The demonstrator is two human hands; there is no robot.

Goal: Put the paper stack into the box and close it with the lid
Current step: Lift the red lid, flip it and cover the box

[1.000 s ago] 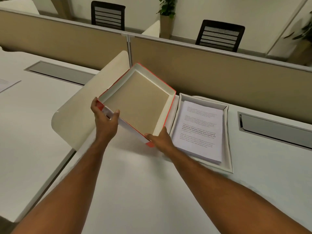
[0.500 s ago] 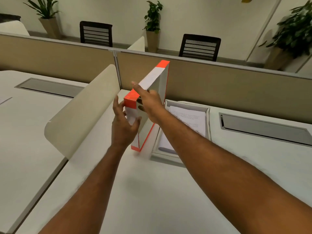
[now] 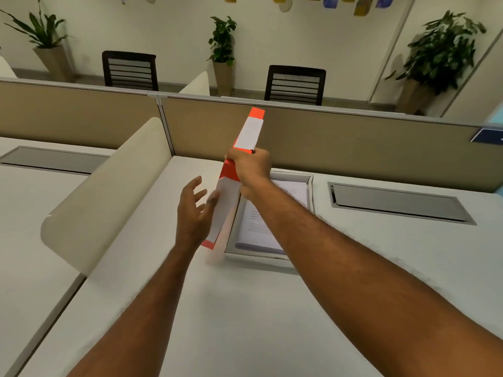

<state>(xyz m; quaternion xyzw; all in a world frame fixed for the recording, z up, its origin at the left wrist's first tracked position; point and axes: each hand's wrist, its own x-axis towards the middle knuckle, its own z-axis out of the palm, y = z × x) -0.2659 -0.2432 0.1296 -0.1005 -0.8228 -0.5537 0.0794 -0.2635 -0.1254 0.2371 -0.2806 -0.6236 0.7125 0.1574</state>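
The orange-and-white lid [image 3: 249,133] stands on edge, tilted, just left of the box. My right hand [image 3: 250,165] grips the lid around its middle from above. My left hand [image 3: 193,210] is beside the lid's lower end with fingers spread, a fingertip near or touching its white side. The open white box [image 3: 309,182] lies flat on the desk behind my right forearm. Inside it is the paper stack [image 3: 254,227], printed text facing up and partly hidden by my arm.
A curved cream divider [image 3: 109,191] stands to the left of the lid. A tan partition wall [image 3: 353,142] runs along the back of the white desk [image 3: 231,308]. Grey cable hatches [image 3: 400,204] sit at the right and far left.
The lid went from lying open-side up in both hands to standing on edge. My left hand has let go and opened; my right hand now holds the lid alone.
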